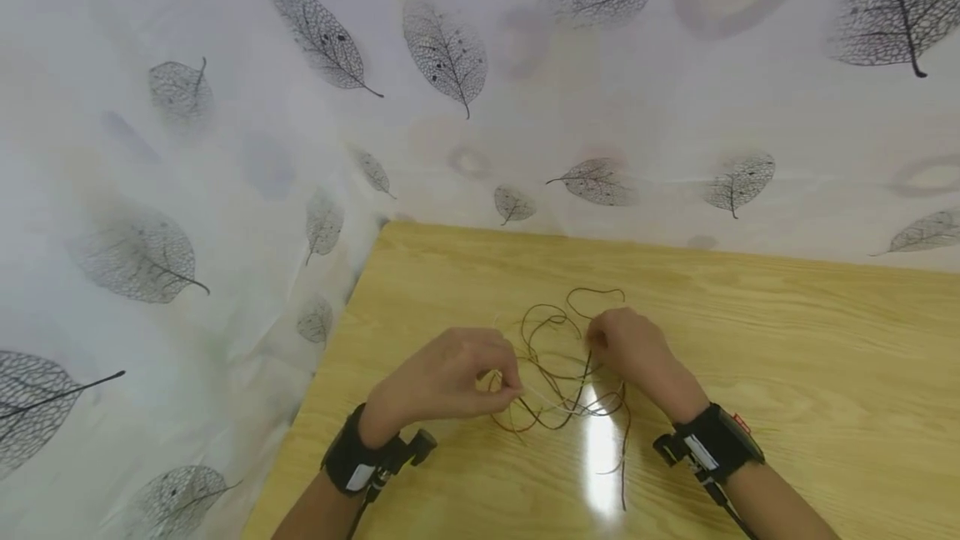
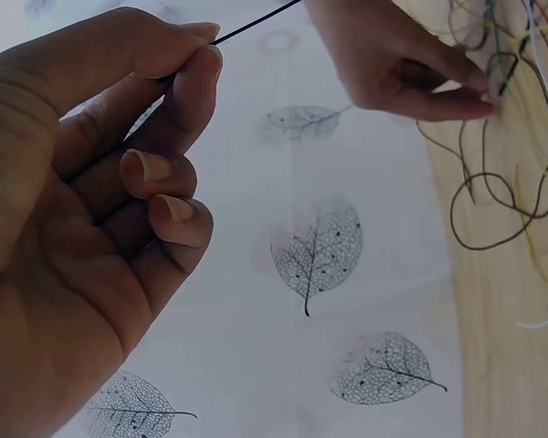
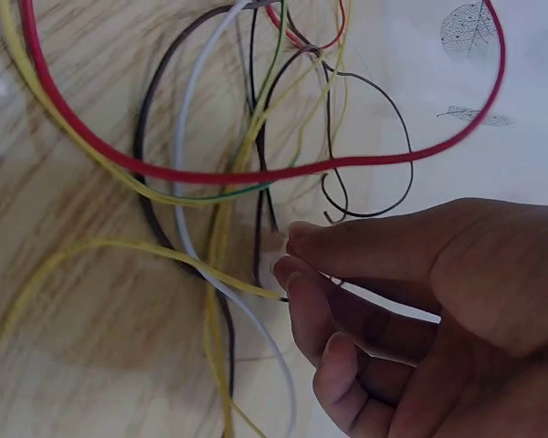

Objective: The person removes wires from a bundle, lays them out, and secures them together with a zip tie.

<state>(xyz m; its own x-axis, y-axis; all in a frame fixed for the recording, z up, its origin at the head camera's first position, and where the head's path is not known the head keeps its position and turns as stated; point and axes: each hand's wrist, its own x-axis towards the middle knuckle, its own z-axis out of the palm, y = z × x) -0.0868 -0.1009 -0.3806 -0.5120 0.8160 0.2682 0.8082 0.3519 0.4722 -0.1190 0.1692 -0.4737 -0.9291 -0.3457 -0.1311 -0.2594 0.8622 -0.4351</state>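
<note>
Thin wires in several colours lie in a loose tangle on the wooden table. My left hand pinches a black wire between thumb and index finger, at the tangle's left side. Right of the tangle, my right hand has thumb and forefinger together on a dark wire that runs down into the loops. Whether both hands hold the same wire I cannot tell. In the right wrist view, a red wire, a white wire and a yellow wire cross near the right fingertips.
The wooden table meets a pale sheet with a leaf print at the back and on the left. One brown wire end trails toward the front, beside a bright reflection. Each wrist wears a black strap with a camera.
</note>
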